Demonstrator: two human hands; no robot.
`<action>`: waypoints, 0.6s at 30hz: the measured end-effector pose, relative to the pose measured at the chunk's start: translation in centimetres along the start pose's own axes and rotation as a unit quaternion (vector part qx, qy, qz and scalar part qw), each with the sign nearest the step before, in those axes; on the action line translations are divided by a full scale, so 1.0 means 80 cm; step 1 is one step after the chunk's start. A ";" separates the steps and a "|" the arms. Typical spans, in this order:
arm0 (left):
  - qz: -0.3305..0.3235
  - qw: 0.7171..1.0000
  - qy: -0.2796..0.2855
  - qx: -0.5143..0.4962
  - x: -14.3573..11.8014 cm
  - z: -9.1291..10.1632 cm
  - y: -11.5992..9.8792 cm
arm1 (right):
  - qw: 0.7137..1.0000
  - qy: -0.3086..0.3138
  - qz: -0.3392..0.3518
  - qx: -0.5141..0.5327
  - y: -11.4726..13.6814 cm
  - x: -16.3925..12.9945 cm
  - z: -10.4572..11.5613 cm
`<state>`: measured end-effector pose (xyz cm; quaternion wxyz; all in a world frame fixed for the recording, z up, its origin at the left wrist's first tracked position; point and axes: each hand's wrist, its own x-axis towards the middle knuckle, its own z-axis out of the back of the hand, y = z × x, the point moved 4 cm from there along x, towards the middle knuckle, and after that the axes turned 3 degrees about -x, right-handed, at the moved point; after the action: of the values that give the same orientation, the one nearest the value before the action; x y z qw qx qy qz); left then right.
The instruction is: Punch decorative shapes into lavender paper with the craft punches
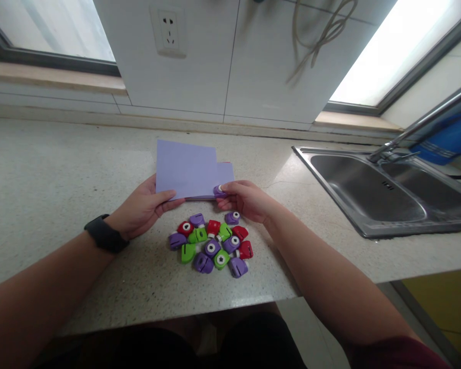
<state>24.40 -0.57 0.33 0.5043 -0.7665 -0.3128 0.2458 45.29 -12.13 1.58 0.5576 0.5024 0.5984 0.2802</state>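
My left hand [148,205] grips the left lower corner of a lavender paper sheet [186,169], thumb on top and fingers underneath. My right hand [246,200] pinches a small purple craft punch [219,191], which sits at the sheet's lower right corner; whether the paper is inside its slot I cannot tell. Beneath and to the right of the sheet, more lavender paper [226,172] shows, with a thin red edge behind it. Just below my hands lies a cluster of purple, green and red craft punches [212,248], some with white buttons up, others on their sides.
A speckled pale countertop [61,169] carries everything. To the right is a double steel sink [364,184] with a faucet [388,148] and a blue object [445,138] behind it. The wall holds a socket [169,31] and a looped cable [326,36].
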 end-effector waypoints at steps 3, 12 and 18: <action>0.000 1.000 0.000 0.004 0.000 0.000 0.001 | 1.000 0.002 0.002 0.001 0.000 0.001 0.000; 0.001 1.000 0.004 0.006 -0.001 -0.001 -0.001 | 1.000 0.010 0.020 0.000 0.000 0.001 0.001; -0.001 1.000 0.004 0.006 -0.001 -0.002 -0.002 | 1.000 0.005 0.016 -0.002 0.001 0.001 0.000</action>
<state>24.38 -0.69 0.49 0.5103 -0.7640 -0.3105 0.2439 45.31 -12.05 1.62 0.5509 0.5094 0.5927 0.2929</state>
